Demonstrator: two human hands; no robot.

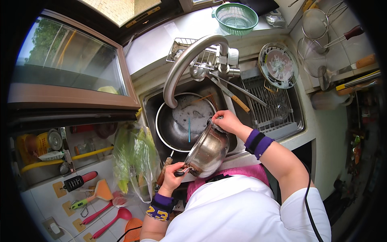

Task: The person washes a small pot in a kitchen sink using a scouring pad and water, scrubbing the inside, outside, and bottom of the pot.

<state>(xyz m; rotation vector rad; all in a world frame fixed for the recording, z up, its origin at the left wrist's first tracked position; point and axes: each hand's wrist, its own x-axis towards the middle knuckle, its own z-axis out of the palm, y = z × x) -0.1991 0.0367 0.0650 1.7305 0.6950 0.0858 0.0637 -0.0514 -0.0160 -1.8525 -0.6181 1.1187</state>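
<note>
Tilted on its side at the sink's front edge is a stainless steel pot (210, 152). My left hand (174, 176) grips its dark handle (180, 173). At the pot's far rim, my right hand (227, 121) pinches a steel wool scrubber (216, 124) and presses it against the metal. Behind the pot, a wide frying pan (172, 133) sits in the left sink basin with soapy water (190, 113) in it. A blue stick (189, 130) and brown chopsticks (207, 97) lie in the pan. The pot's inside is mostly hidden from me.
A curved faucet (181, 65) arches over the pan. Ladles with a wooden handle (241, 103) lean across the basin divider. The right basin holds a dish rack (263, 99) and soapy plates (279, 65). A plastic bag of green vegetables (136, 157) hangs at left, below an opened window (72, 63).
</note>
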